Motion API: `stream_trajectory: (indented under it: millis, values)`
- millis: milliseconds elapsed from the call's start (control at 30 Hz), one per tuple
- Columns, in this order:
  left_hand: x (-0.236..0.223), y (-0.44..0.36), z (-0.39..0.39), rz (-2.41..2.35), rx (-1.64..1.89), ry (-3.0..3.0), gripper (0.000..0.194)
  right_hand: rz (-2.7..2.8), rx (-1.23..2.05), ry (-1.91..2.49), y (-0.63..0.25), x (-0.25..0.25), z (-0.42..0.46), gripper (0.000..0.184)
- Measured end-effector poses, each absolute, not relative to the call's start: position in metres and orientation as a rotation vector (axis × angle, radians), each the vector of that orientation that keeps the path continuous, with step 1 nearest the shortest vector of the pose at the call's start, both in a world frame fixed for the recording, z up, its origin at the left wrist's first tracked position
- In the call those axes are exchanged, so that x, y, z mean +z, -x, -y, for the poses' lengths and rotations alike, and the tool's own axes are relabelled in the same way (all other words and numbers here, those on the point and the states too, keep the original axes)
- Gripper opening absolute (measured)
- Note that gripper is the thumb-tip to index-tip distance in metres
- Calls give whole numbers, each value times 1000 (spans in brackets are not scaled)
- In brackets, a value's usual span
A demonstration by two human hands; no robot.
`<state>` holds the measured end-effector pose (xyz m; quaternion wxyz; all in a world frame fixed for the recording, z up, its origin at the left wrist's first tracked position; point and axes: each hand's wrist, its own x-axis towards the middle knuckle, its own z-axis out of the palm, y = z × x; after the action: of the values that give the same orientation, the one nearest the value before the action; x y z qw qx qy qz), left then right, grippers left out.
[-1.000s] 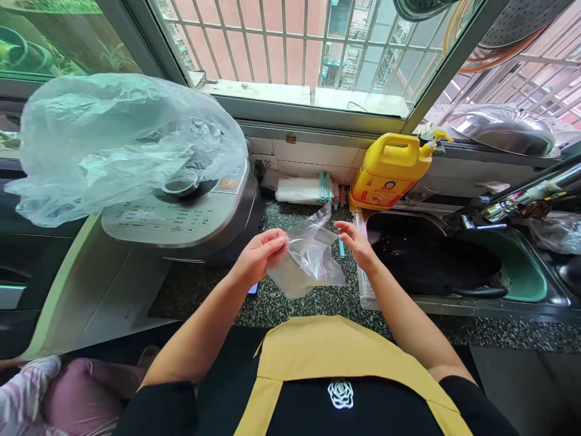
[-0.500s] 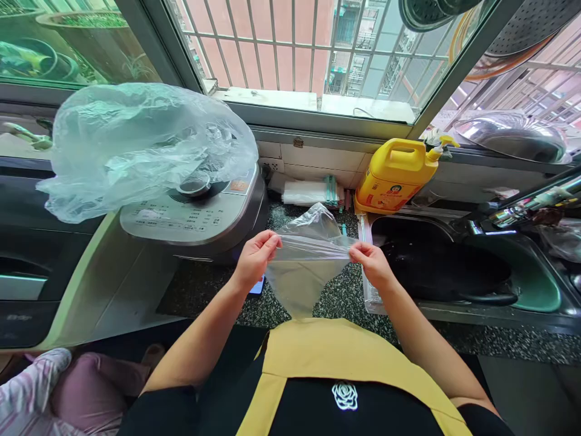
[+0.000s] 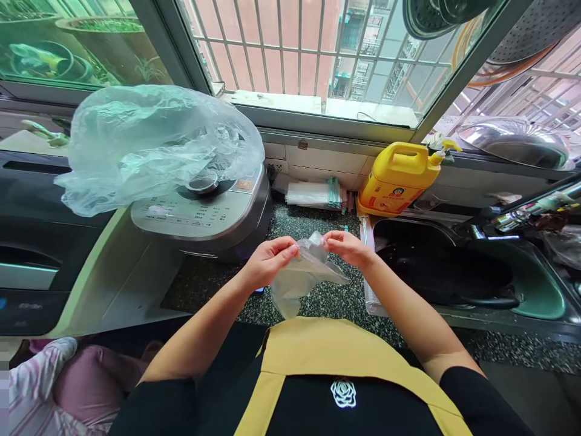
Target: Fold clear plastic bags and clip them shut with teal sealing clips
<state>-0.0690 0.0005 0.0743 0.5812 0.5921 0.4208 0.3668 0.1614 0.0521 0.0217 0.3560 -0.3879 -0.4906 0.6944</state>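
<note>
A clear plastic bag [image 3: 295,281] hangs between my two hands, over the speckled dark countertop [image 3: 254,309] and close to my yellow apron [image 3: 336,339]. My left hand [image 3: 271,260] pinches the bag's upper edge on one side. On the other side, my right hand [image 3: 347,247] grips it between thumb and fingers. The bag is bunched at the top, with its lower part drooping and a loose corner sticking out below my right hand. A small blue-lit edge of something, mostly hidden, lies on the counter by my left wrist.
To the left stands a rice cooker [image 3: 200,215] with a large inflated plastic bag [image 3: 158,145] on it. A yellow jug [image 3: 397,178] stands by the sink [image 3: 540,278], which holds a dark pan [image 3: 445,266]. White packets [image 3: 308,194] lie against the wall. Another person's legs [image 3: 95,381] show lower left.
My hands have come closer together, mainly the right one moving left. The bag's top edge, stretched taut before, is now bunched and slack. The view has shifted slightly.
</note>
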Motion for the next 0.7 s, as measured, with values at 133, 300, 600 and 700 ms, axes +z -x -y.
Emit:
stream_trajectory:
  millis: [133,300,600,700]
  values:
    - [68,73,-2,-1058,891,-1461,35,1228,1430,1048,-161,43,-44,38]
    - [57,65,-4,-1137,969,-1536,31,1237,1107,1028,-179,76,-29,34]
    - [61,62,-6,-1112,989,-1548,31,1093,1499,1136,-187,63,-16,44]
    - [55,63,-10,-1114,958,-1574,30,1186,1170,1196,-187,65,-17,37]
